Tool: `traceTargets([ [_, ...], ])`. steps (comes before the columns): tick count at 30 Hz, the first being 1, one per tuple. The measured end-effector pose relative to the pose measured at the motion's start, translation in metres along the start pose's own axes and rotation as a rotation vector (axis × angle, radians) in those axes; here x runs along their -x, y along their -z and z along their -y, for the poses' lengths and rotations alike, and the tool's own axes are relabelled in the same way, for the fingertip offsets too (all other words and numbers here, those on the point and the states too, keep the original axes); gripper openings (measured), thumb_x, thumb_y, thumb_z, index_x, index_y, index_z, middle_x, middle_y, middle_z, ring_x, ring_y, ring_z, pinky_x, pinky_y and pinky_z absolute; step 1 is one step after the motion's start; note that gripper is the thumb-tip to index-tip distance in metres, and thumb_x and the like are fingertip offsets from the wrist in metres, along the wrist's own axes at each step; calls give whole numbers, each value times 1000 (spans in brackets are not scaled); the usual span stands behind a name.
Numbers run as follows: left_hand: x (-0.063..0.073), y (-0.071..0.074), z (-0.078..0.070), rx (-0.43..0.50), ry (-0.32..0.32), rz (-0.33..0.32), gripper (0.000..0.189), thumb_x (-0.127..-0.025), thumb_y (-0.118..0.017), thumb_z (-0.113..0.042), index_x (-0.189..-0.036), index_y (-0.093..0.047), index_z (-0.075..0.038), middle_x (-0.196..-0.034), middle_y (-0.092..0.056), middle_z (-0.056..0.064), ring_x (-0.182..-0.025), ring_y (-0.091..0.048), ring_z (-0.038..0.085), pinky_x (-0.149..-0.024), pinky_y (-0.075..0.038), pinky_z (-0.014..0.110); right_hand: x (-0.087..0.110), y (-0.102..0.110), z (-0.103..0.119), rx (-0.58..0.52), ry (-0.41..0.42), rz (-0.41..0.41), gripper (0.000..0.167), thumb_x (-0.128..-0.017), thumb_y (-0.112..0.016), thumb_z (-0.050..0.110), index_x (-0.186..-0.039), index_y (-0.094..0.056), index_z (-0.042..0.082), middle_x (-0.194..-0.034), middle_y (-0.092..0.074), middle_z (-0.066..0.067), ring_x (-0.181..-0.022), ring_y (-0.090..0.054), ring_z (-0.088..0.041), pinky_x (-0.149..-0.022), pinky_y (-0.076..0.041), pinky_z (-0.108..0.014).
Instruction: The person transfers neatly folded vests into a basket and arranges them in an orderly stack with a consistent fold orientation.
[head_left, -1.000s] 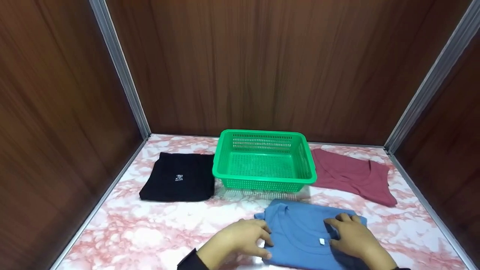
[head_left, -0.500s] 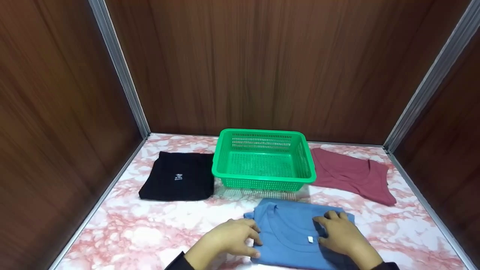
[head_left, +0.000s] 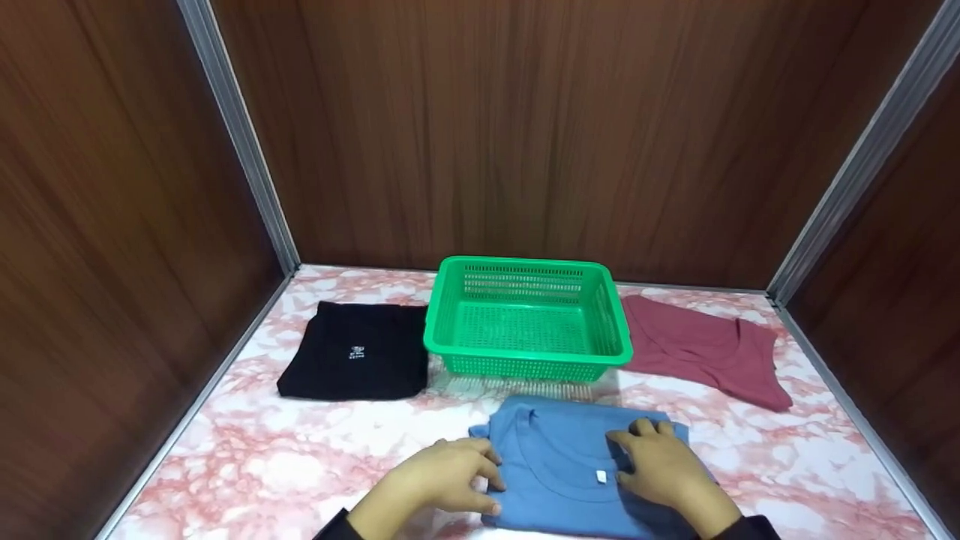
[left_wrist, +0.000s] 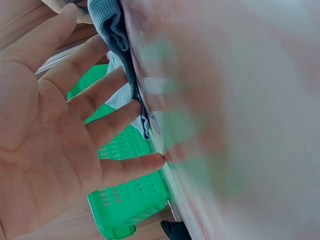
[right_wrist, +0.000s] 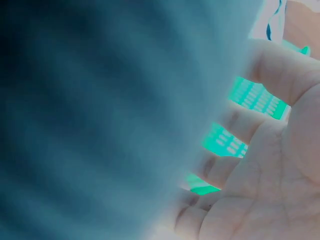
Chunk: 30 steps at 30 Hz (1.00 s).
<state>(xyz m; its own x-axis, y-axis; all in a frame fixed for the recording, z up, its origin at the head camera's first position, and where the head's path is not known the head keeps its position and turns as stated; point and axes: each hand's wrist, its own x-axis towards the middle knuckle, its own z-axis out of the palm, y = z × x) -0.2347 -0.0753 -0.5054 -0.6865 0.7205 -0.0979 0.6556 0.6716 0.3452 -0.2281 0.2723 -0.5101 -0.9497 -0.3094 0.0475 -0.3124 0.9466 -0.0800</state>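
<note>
A folded blue T-shirt [head_left: 562, 465] with a small white label at its neckline lies flat on the marbled table. My left hand [head_left: 450, 474] is at the shirt's left edge, fingertips touching the cloth. In the left wrist view the fingers of this left hand [left_wrist: 65, 120] are spread and fairly straight, with the edge of the blue cloth [left_wrist: 112, 25] at their tips. On the right part of the shirt rests my right hand [head_left: 660, 466], its fingertips pressing the fabric. Blue cloth [right_wrist: 110, 110] fills much of the right wrist view, hiding the ends of the right hand's fingers [right_wrist: 237, 122].
A green plastic basket [head_left: 525, 363] with nothing in it stands behind the blue shirt. Left of it lies a folded black garment [head_left: 352, 375], and a folded maroon garment [head_left: 690, 337] lies to its right. Wood-grain panels [head_left: 510, 135] enclose the table at the back and sides.
Both hands and the blue T-shirt have slid left across the table together. The basket and the other garments have stayed in place.
</note>
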Motion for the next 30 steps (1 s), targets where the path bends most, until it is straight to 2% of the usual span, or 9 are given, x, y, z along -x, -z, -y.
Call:
traceTargets([
  [5,7,3,1,9,30,5,30,-85,-76,-55,-109,-79,-37,-128,-60,-18,-125,-56,9,-102,-45,67,-3,0,9,-9,-11,-4,56,-76,-86,31,-127,-71,15,-116,-63,-16,-108,-54,-47,-83,-51,-63],
  [13,21,5,8,35,30,-23,28,-86,-77,-51,-107,-80,-33,-128,-62,-14,-125,-56,10,-101,-48,48,-9,-4,24,-20,-6,-36,54,-75,-88,30,-124,-72,14,-114,-63,-16,-107,-53,-45,-82,-52,-60],
  [25,39,7,19,19,43,-50,28,-85,-77,-51,-106,-80,-33,-127,-63,-12,-125,-58,13,-98,-50,44,-19,-6,42,-34,9,-25,55,-75,-87,30,-125,-71,13,-115,-62,-18,-109,-53,-47,-84,-52,-61],
  [30,45,6,26,32,52,-57,27,-85,-77,-50,-106,-80,-34,-126,-64,-12,-122,-59,14,-97,-50,48,-23,-5,51,-39,21,-22,55,-76,-87,30,-125,-71,13,-115,-62,-19,-107,-54,-48,-82,-53,-61],
])
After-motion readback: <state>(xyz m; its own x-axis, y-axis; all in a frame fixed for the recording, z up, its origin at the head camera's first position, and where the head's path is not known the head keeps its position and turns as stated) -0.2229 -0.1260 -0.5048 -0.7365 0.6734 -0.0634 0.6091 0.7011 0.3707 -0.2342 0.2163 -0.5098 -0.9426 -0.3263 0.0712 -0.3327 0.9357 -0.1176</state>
